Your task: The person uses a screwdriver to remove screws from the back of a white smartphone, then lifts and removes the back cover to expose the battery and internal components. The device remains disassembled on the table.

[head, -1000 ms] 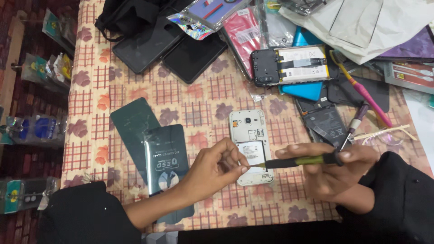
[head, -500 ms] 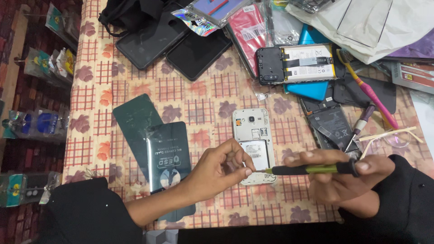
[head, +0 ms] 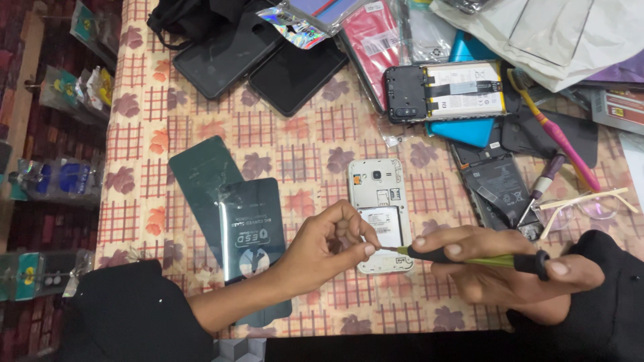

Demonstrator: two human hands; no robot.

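Note:
A white phone (head: 378, 194) lies face down with its back cover off, battery showing, on the checked floral tablecloth (head: 282, 134). My right hand (head: 503, 271) grips a green and black screwdriver (head: 469, 258), held level with its tip pointing left over the phone's lower end. My left hand (head: 332, 245) has its fingertips pinched together at the screwdriver's tip, just above the phone's lower left corner. Whether a screw sits between the fingers is too small to tell.
Dark back covers (head: 228, 208) lie left of the phone. Two black phones (head: 261, 57) and an opened black phone with its battery exposed (head: 446, 90) lie at the back. A loose battery (head: 500, 184), a second screwdriver (head: 540, 188), glasses (head: 590, 204) and a toothbrush (head: 553, 131) sit at right.
The view has drifted slightly. Both hands stay over the phone's lower end; my left fingers have closed tighter onto the screwdriver's tip.

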